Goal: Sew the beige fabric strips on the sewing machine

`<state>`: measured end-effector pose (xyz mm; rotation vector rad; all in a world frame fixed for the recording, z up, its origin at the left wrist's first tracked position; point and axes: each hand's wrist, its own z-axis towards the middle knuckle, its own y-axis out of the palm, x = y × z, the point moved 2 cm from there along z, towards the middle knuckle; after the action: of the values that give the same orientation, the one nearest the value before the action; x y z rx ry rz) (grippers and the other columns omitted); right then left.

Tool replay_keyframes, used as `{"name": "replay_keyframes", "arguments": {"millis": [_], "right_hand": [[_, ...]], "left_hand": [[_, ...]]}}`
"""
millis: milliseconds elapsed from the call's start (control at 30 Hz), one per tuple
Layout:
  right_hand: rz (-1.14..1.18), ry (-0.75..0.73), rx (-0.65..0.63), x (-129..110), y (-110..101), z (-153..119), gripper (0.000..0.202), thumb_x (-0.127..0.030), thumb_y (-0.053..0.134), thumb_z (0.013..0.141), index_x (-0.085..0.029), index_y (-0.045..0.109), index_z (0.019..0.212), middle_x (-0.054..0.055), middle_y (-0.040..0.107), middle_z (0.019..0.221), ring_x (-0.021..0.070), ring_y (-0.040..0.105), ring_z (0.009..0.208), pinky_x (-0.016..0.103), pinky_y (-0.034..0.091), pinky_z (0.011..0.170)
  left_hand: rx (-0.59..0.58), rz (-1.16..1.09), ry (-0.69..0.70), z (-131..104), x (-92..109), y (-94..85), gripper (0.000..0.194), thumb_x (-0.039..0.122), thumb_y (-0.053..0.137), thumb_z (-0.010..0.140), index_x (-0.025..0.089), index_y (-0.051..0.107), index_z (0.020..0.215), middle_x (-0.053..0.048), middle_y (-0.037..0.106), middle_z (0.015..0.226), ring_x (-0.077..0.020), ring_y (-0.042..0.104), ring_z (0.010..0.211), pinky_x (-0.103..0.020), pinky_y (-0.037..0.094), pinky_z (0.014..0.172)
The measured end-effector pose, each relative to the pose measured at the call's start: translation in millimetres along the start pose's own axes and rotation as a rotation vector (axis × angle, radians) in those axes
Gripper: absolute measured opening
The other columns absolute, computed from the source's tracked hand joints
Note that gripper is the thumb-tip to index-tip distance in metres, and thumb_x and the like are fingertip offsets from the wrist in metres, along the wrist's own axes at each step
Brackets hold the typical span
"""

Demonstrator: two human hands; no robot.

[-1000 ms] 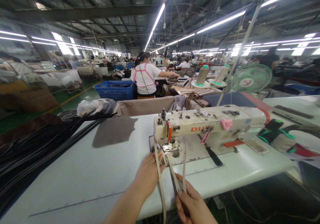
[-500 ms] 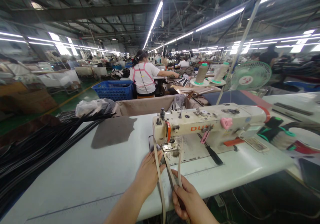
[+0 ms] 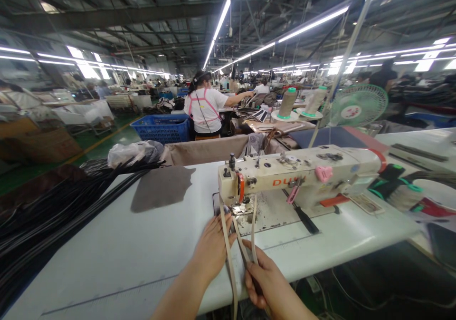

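Head: two hands (image 3: 212, 246) (image 3: 265, 277); one sewing machine (image 3: 302, 172)

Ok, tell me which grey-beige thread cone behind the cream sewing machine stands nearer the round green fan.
The right-hand cone; it stands between the left-hand cone and the fan.

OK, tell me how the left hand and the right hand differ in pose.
The left hand lies flat, palm down, on the white table; the right hand curls, its fingers gripping narrow beige strips. The left hand is closer to the needle end of the sewing machine; the right hand is by the table's front edge. Both are bare.
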<state>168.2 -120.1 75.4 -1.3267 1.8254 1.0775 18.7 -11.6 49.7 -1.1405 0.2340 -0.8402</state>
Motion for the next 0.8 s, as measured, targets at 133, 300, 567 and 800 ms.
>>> {"name": "replay_keyframes", "arguments": {"millis": [133,300,567,800], "right_hand": [[-0.001,0.016,0.025,-2.2,1.0,6.6,0.097,-0.050,0.063,0.068,-0.010,0.033,0.151,-0.009,0.058,0.048,0.0116,0.041,0.033,0.020,0.016,0.031],[0.021,-0.017,0.016,-11.8,6.5,8.0,0.085,-0.046,0.064,0.072,-0.012,0.040,0.147,-0.009,0.059,0.051,0.0102,0.042,0.035,0.020,0.019,0.033],[0.073,-0.030,0.014,-7.3,7.7,17.4,0.081,-0.046,0.069,0.074,-0.014,0.042,0.144,-0.009,0.060,0.053,0.0100,0.046,0.037,0.018,0.021,0.035],[0.172,-0.071,-0.020,-8.2,8.8,18.0,0.085,-0.056,0.081,0.068,-0.015,0.047,0.134,-0.005,0.067,0.060,0.0176,0.066,0.048,0.023,0.040,0.044]], "left_hand": [[0.009,-0.021,-0.008,-0.3,0.5,-2.1,0.043,0.037,0.043,0.109,0.019,0.053,0.147,-0.012,0.060,0.151,-0.0282,0.057,0.140,-0.055,0.048,0.118],[0.006,-0.043,0.001,1.7,2.5,-6.4,0.040,0.035,0.042,0.109,0.019,0.058,0.143,-0.010,0.065,0.146,-0.0282,0.059,0.138,-0.055,0.050,0.117],[0.008,-0.031,0.003,1.2,-0.1,-0.7,0.040,0.034,0.044,0.108,0.017,0.059,0.142,-0.012,0.063,0.147,-0.0289,0.059,0.138,-0.055,0.051,0.116],[0.010,-0.027,0.020,-1.1,-0.6,-2.6,0.040,0.031,0.043,0.109,0.017,0.056,0.144,-0.012,0.062,0.149,-0.0282,0.056,0.141,-0.055,0.051,0.116]]}}
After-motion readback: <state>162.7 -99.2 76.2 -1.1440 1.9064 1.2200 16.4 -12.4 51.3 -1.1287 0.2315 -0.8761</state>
